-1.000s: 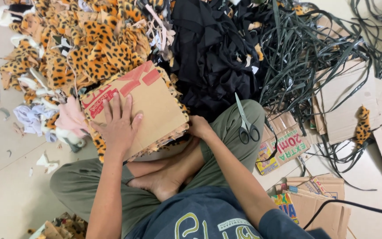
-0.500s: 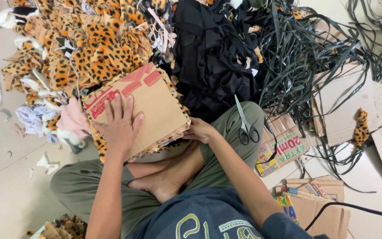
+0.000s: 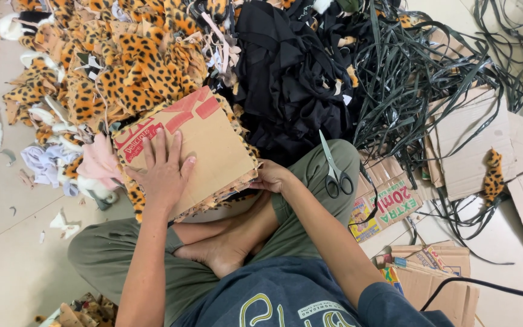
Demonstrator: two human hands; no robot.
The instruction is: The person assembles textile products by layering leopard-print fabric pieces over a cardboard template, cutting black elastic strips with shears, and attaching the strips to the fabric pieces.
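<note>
The left hand [image 3: 163, 172] lay flat, fingers spread, pressing the cardboard sheet [image 3: 195, 148] onto leopard-print fabric [image 3: 237, 192] on the lap; the right hand [image 3: 272, 177] pinched the stack's edge (scissors [image 3: 333, 166] rested on the knee).

Brown cardboard sheet [image 3: 204, 148] flat atop leopard-print fabric stack [image 3: 225, 195], on lap.

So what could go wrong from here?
The scissors lie loose on the right knee, close to the right hand; a leg shift might tip them off or toward the bare foot. The left hand presses the cardboard on a leopard fabric stack that overhangs the lap, so layers could slide.
</note>
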